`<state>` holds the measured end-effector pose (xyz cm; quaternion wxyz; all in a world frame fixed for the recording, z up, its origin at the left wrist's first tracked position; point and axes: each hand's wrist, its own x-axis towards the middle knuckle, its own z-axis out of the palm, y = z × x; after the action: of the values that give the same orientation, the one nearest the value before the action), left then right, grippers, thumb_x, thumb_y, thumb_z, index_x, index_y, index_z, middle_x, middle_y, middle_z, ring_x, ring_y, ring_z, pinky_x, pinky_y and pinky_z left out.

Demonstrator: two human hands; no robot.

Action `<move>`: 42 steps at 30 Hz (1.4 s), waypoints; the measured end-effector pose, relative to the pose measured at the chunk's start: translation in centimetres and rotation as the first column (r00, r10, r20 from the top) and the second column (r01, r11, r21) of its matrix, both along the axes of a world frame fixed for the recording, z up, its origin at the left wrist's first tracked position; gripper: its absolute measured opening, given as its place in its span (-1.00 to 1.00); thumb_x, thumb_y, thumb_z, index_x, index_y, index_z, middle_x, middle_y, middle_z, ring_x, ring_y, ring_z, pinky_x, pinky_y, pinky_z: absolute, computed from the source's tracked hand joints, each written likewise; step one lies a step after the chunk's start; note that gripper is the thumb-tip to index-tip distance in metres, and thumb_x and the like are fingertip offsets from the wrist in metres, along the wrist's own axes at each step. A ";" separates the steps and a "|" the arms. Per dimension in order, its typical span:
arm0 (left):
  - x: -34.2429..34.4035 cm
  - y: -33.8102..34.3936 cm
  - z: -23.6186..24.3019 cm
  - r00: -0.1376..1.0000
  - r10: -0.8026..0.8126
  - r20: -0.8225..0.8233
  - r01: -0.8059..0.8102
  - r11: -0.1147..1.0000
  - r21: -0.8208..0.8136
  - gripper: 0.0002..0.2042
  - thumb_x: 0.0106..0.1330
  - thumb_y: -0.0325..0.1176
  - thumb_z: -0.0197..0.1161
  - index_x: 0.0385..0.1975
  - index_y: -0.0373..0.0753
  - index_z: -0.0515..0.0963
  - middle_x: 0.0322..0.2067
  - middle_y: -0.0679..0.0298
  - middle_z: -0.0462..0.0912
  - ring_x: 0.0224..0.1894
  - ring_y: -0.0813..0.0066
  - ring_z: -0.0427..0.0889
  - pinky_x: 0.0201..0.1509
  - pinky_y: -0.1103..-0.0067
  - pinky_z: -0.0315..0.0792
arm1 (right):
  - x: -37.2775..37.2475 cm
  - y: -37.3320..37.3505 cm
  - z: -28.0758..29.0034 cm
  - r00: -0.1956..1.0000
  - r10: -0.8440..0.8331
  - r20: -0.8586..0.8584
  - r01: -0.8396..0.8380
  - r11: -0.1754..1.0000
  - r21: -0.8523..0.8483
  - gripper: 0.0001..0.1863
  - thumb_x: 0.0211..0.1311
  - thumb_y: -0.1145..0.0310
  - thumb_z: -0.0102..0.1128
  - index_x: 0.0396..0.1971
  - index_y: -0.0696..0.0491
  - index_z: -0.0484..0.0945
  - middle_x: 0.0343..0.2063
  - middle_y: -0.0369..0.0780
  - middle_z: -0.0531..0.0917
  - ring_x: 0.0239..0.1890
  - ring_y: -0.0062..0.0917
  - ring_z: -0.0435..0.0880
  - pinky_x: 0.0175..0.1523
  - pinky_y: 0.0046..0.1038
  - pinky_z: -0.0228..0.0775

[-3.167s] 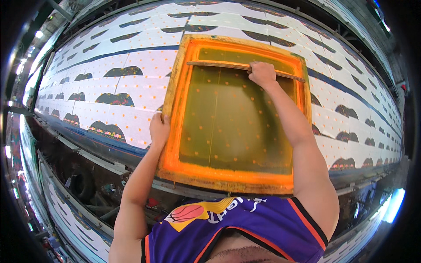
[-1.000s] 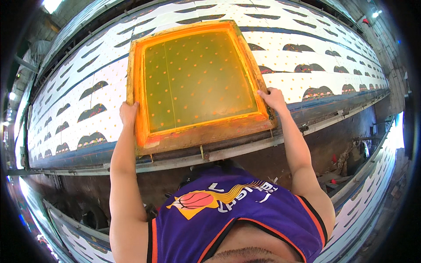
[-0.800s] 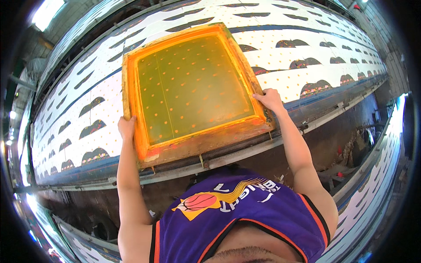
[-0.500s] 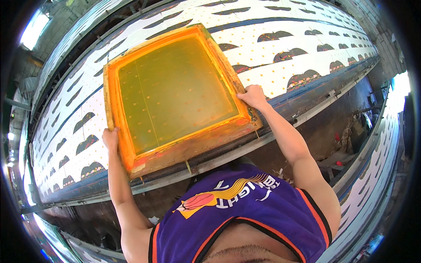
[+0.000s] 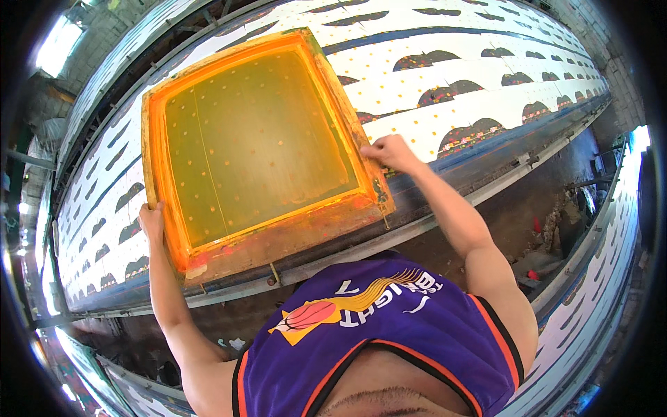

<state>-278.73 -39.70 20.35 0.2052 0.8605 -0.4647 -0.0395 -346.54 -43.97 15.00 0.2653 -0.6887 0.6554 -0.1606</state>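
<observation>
Two-handed hold on frame, over cloth on desk: clamped at side rails in left fingers and, seemingly, right fingers. Probably stiff, bulky, slippery where paint-smeared; avoid delicate mesh.

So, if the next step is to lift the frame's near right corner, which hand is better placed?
Probably the right hand: it is at the right edge of the frame, close to that corner. The left hand is at the opposite edge, farther away.
</observation>
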 end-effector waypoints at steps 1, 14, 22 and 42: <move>-0.4 0.3 0.3 1.000 -0.001 0.000 0.001 1.000 -0.007 -0.60 0.17 -0.16 0.41 -0.24 -0.46 0.65 -0.30 -0.16 0.73 -0.20 -0.09 0.71 -0.07 0.21 0.50 | -1.5 -1.2 0.1 0.999 0.023 0.040 -0.024 0.999 0.030 -0.54 0.23 0.03 0.30 -0.36 0.22 0.72 -0.37 0.07 0.73 -0.23 -0.08 0.74 -0.05 -0.18 0.56; -2.3 0.4 2.3 0.999 -0.028 0.024 0.029 0.998 -0.062 -0.58 0.19 -0.16 0.40 -0.24 -0.49 0.64 -0.33 -0.18 0.72 -0.24 -0.10 0.71 -0.09 0.19 0.49 | -2.7 0.8 0.9 0.988 0.087 -0.131 -0.112 0.975 -0.191 -0.70 0.24 0.42 0.11 -0.09 0.17 0.67 -0.20 -0.03 0.75 -0.02 -0.09 0.67 0.18 -0.21 0.47; -1.3 -0.3 1.5 0.998 -0.061 0.020 0.062 0.995 -0.073 -0.58 0.18 -0.16 0.41 -0.25 -0.51 0.64 -0.35 -0.19 0.71 -0.26 -0.10 0.70 -0.11 0.20 0.49 | 0.5 -0.5 -2.5 0.973 -0.143 0.182 0.164 0.981 -0.107 -0.60 0.48 0.19 0.00 -0.06 0.25 0.61 -0.17 0.06 0.71 0.01 0.02 0.63 0.19 -0.10 0.41; -0.9 -0.7 1.2 0.997 -0.079 -0.009 0.078 0.994 -0.080 -0.59 0.17 -0.16 0.41 -0.29 -0.49 0.64 -0.32 -0.23 0.71 -0.20 -0.16 0.69 -0.06 0.18 0.48 | 1.5 1.8 -1.2 0.956 -0.170 0.238 0.144 0.982 0.121 -0.34 0.56 -0.13 -0.12 0.21 0.21 0.49 0.05 0.06 0.65 0.10 -0.16 0.64 0.23 -0.21 0.40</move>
<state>-279.61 -40.41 21.50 0.2407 0.8324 -0.4980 -0.0343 -345.03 -42.16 13.82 0.3664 -0.5944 0.6773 -0.2319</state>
